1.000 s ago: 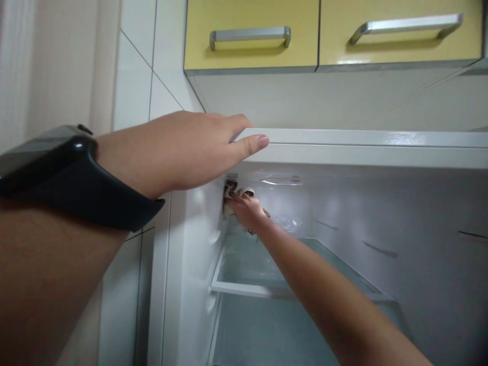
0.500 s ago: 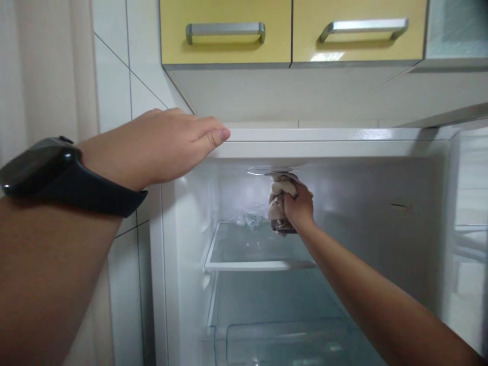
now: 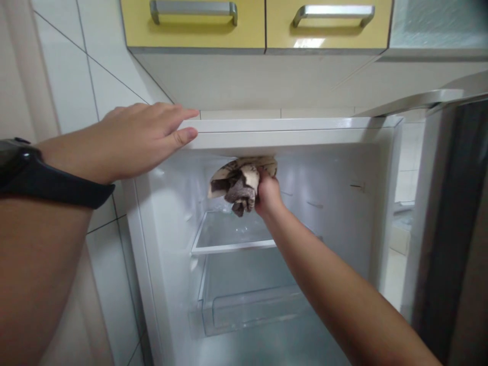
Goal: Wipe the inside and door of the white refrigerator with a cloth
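Note:
Deep inside an open fridge [image 3: 297, 131], my right hand [image 3: 270, 193] grips a bunched cloth [image 3: 244, 183] in beige and dark brown. The cloth is up against the inner ceiling, above the top glass shelf [image 3: 232, 231], and part of it spreads out to the left. My left hand [image 3: 141, 137], with a black watch on the wrist, rests at the fridge's upper left front corner. Its fingers are stretched out and it holds nothing. The fingertips of my right hand are partly hidden by the cloth.
Yellow cupboards [image 3: 194, 25] with metal handles hang above the fridge. The open fridge door [image 3: 446, 218] stands at the right. Lower down inside is a clear drawer [image 3: 255, 310]. White tiles [image 3: 57, 76] and a pale curtain [image 3: 17, 66] are at the left.
My right hand has moved left along the fridge ceiling, and the cloth has spread wider. The view has shifted right, bringing the door's edge into sight. My left hand stays at the corner.

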Tool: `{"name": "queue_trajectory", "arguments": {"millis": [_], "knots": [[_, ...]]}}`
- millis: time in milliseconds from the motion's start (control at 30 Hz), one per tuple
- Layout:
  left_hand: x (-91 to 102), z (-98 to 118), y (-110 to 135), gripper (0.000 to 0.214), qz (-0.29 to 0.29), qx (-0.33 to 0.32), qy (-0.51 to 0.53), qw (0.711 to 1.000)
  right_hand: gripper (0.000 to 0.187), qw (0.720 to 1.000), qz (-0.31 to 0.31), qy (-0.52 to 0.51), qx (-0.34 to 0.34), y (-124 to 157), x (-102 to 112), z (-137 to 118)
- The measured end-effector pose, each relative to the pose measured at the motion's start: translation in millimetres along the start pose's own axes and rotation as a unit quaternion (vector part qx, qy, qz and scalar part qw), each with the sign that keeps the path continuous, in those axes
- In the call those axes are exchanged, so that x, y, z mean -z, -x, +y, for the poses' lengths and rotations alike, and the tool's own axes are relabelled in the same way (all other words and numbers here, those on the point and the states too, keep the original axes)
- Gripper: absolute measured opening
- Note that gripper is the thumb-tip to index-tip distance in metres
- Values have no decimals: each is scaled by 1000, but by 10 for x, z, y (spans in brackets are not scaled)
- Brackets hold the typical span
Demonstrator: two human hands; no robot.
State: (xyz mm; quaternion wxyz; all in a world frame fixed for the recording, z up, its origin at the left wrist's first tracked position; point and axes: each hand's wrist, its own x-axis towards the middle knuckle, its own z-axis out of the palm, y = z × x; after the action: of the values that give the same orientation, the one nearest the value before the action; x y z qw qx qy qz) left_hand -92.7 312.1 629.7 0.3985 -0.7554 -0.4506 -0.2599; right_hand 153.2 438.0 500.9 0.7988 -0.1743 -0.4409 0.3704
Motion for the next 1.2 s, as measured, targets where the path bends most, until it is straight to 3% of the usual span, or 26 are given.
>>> {"name": "queue_trajectory", "arguments": {"millis": [100, 167, 267, 333, 400, 467, 500, 533, 600, 633, 733, 833, 900, 967, 1100, 1200], "knots": [[-50, -59, -39, 107, 15, -6, 38, 999, 38, 996, -45, 10, -70, 408, -64, -53], [-101, -117, -61, 108, 26, -20, 62, 998, 42, 995, -41, 49, -78, 697, 5, -152], [-162, -149, -43, 101, 51, -30, 55, 997, 48, 992, 18, 96, -80, 1109, 215, -323], [-138, -43, 47, 88, 91, -19, 41, 995, 52, 988, 66, 122, -76, 1330, 389, -418], [-35, 233, 234, 74, 151, 2, 48, 987, 58, 983, 113, 137, -53, 1494, 557, -493], [103, 679, 522, 62, 206, 16, 90, 974, 62, 980, 143, 137, -28, 1625, 687, -565], [157, 945, 692, 48, 215, 11, 132, 968, 63, 980, 146, 134, -18, 1691, 729, -605], [184, 1222, 871, 34, 188, -26, 200, 961, 63, 981, 140, 135, -7, 1763, 755, -649], [129, 1744, 1211, 21, 121, -82, 341, 929, 62, 980, 107, 166, 23, 1937, 768, -743], [47, 1965, 1357, 23, 90, -60, 398, 911, 62, 978, 81, 189, 39, 2038, 763, -789], [-319, 2400, 1649, 33, 45, 117, 548, 827, 63, 967, -32, 249, 51, 2354, 766, -880], [-645, 2563, 1737, 39, 33, 229, 674, 702, 65, 939, -136, 311, 46, 2587, 846, -903], [-778, 2597, 1719, 49, 18, 248, 747, 617, 64, 910, -182, 366, 69, 2663, 913, -925], [-858, 2606, 1670, 64, 23, 260, 788, 558, 59, 876, -238, 408, 100, 2685, 954, -990], [-930, 2605, 1556, 77, 92, 244, 798, 544, 55, 802, -323, 476, 157, 2634, 979, -1207], [-981, 2594, 1447, 61, 43, 231, 820, 521, 61, 754, -351, 525, 179, 2656, 1127, -1249]]}}
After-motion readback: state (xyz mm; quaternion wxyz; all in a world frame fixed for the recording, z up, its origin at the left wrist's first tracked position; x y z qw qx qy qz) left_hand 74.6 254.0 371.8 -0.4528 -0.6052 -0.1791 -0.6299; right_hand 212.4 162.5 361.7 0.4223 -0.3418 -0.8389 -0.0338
